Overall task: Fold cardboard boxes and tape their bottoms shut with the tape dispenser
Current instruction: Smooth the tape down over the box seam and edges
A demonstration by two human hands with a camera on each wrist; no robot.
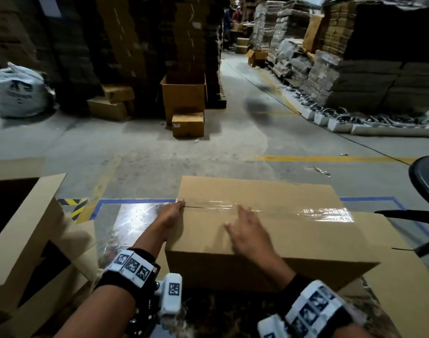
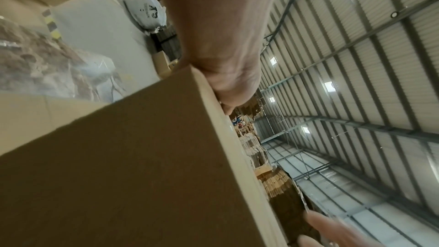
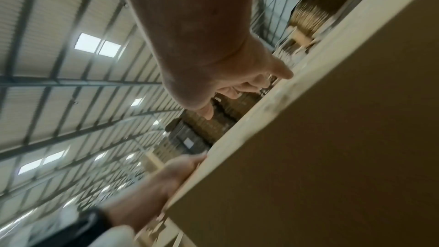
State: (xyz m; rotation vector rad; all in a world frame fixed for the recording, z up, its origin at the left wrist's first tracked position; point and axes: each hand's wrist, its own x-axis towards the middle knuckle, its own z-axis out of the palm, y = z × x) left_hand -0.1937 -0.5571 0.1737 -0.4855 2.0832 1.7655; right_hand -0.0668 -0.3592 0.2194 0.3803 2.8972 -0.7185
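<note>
Far left on the warehouse floor there's a white printed sack (image 1: 18, 90), and closer in, at the left edge, an open cardboard carton (image 1: 25, 230) with its flaps sticking up, right beside the work spot. Behind that stand tall stacks of flattened cardboard (image 1: 135, 45), with an open upright box (image 1: 183, 95) and a small box (image 1: 188, 124) in front of it on the concrete floor (image 1: 233, 142), which has yellow lines on it. Along the right run more bundled cardboard stacks (image 1: 355, 69), and a dark chair (image 1: 426, 176) pokes in at the right edge. The wrist views show a corrugated metal roof (image 2: 356, 82) with skylights overhead. The tabletop (image 1: 135, 215) is shiny, edged with blue tape, and has flat cardboard lying on it. The box being worked on (image 1: 269, 240) sits in the middle of it, closed flaps facing up, with a strip of clear tape (image 1: 269, 211) running along the seam. The left hand (image 1: 170, 215) lies along the box's left end, its grip flat with fingertips at the taped seam's end. The right hand (image 1: 247, 232) is spread wide and blurred over the top panel near the tape; can't tell if it's actually touching.
</note>
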